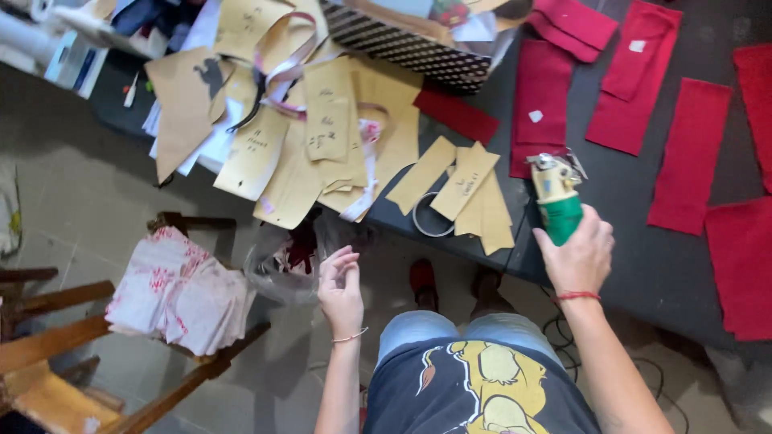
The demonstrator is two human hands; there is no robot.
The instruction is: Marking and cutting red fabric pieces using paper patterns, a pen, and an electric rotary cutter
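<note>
Fingers of my right hand (581, 255) clench a green electric cutter (556, 197) on the dark table (643, 257); my left hand (341, 291) hangs loose, holding nothing. Beyond the fingertips, red cloth pieces (627, 80) already lie cut; I judge cutting well along.

I'm seeing red cloth pieces (690, 157) lying right of my green-handled cutter (557, 201), tan paper patterns (330, 120) left of it, and a black-and-white dotted box (402, 40) above.

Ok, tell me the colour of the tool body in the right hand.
Green body with a metal head, gripped by the right hand; head view.
</note>
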